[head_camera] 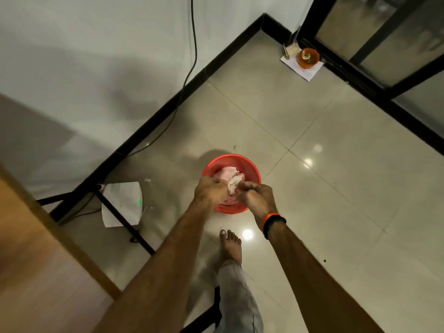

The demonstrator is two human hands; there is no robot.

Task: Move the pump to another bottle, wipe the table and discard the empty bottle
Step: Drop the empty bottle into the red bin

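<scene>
A red plastic bin stands on the tiled floor in front of my feet, with crumpled pale pink and white paper inside. Above its near rim my left hand and my right hand both grip a crumpled whitish wad held between them. My fingers curl round the wad from either side. No bottle or pump shows in this view.
The wooden table edge runs along the lower left, with its black metal frame beneath. A white box with a green light sits on the floor by the wall. An orange cup on paper stands in the far corner. My bare foot is just behind the bin.
</scene>
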